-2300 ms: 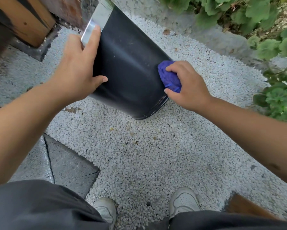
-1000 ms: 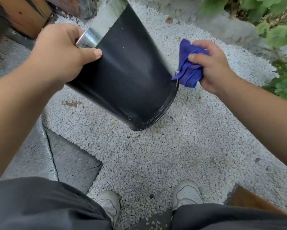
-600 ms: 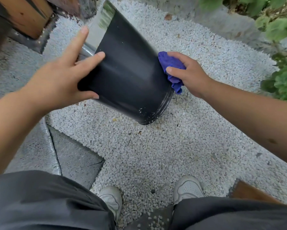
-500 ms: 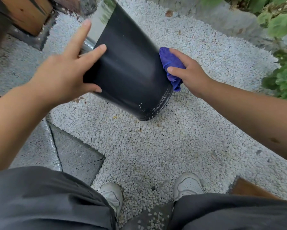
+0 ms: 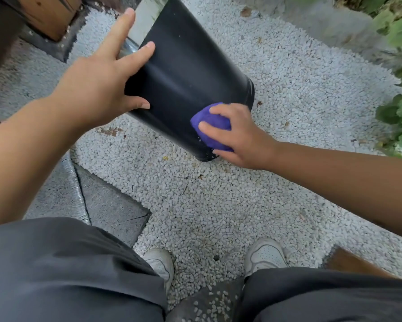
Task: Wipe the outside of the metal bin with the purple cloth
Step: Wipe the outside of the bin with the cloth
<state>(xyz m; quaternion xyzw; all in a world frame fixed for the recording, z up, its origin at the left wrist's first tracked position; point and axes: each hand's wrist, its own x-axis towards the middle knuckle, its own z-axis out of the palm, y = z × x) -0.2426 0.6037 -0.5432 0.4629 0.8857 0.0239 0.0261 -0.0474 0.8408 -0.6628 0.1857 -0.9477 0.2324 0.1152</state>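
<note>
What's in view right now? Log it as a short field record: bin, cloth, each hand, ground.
bin: black metal bin, tilted, base edge on the gravel
cloth: purple cloth, bunched, pressed on the bin's lower side near the base
left hand: open, fingers spread against the bin's upper side, steadying it
right hand: closed on the cloth
ground: white gravel

I could not see the metal bin [image 5: 186, 73] whole: its open top ran past the upper edge, and its far side was turned away from me. My right hand [image 5: 239, 133] covered most of the purple cloth [image 5: 210, 123]. The plants [image 5: 400, 73] at the right edge were blurred and cut off.
</note>
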